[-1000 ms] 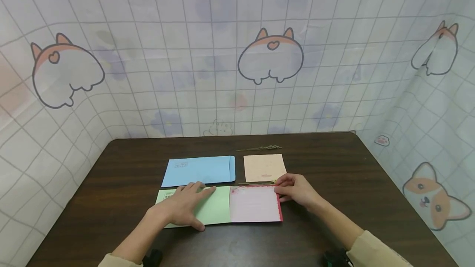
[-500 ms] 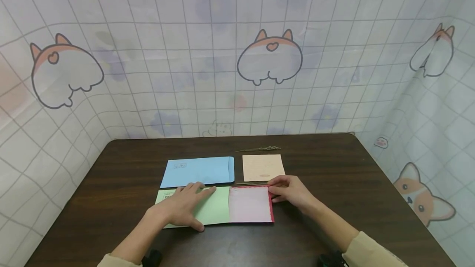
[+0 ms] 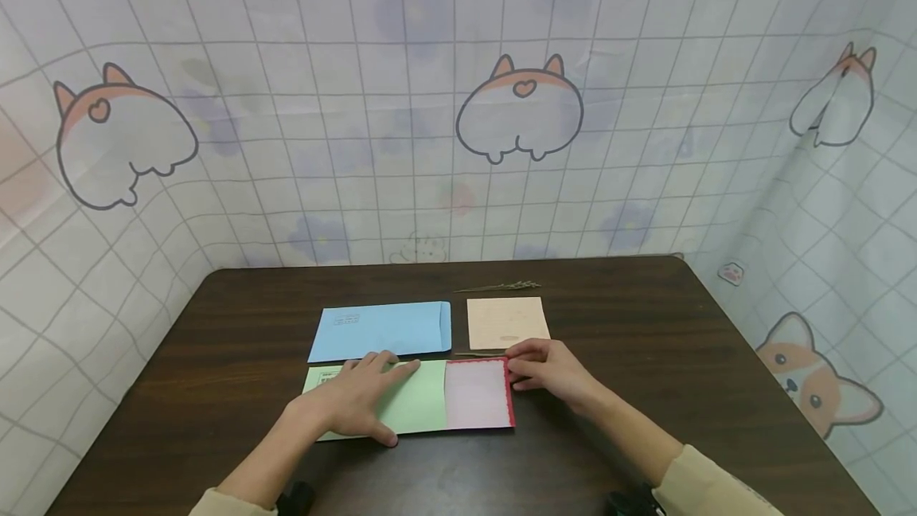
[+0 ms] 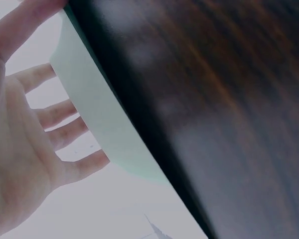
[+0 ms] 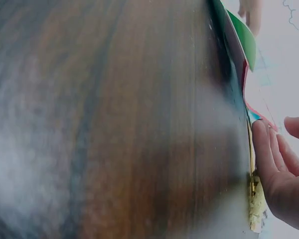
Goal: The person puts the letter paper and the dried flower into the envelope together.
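Observation:
A green envelope (image 3: 423, 400) lies near the front of the dark table. My left hand (image 3: 358, 396) is spread flat across it, thumb at the near edge, as the left wrist view also shows. From the envelope's right end sticks out a pink card (image 3: 476, 395) with a red scalloped border; its left part is hidden inside. My right hand (image 3: 555, 373) holds the card's right edge at the far corner. In the right wrist view the fingers (image 5: 264, 149) meet the card's raised corner. Beside them lies a dried flower stem (image 5: 256, 204) with a yellowish head.
Behind the green envelope lies a blue envelope (image 3: 380, 332), flap end to the right. To its right is a beige card (image 3: 506, 323). A dried grass sprig (image 3: 499, 287) lies farther back. A printed grid curtain (image 3: 358, 118) encloses the dark wooden table (image 3: 645, 325).
My right hand has moved left with the pink card, so less of it shows outside the green envelope. The left hand has stayed on the envelope.

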Demonstrator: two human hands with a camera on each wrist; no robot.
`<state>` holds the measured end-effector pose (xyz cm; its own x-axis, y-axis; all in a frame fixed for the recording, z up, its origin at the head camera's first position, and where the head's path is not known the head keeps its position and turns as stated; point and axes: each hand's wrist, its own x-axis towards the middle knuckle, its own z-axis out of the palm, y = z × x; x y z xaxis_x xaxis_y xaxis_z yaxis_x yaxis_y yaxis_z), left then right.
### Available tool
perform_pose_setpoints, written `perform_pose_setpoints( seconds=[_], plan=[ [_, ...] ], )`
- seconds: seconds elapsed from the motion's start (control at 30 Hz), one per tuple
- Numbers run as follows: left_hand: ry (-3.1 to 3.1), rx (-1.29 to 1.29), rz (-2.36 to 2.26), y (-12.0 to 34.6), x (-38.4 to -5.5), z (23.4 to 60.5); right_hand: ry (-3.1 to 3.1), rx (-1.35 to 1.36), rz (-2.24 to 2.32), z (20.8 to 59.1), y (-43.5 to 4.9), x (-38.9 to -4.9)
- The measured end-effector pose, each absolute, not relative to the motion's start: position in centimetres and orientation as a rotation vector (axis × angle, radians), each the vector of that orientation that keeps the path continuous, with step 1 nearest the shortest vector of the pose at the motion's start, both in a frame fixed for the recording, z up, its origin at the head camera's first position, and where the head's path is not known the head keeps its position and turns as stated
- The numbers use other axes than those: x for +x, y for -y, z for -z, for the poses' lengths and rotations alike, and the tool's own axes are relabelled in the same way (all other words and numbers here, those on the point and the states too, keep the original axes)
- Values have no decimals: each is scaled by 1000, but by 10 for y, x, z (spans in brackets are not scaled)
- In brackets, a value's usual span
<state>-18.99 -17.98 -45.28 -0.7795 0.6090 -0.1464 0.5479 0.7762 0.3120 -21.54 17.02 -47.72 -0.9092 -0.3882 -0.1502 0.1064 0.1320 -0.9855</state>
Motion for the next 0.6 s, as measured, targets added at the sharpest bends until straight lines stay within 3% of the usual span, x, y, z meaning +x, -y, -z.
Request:
perform_pose_setpoints(
  seconds=[0.6],
  plan=[
    [-2744,890,-339,178,-188,451,-2014,-341,1762,483,-149,-215]
  ],
)
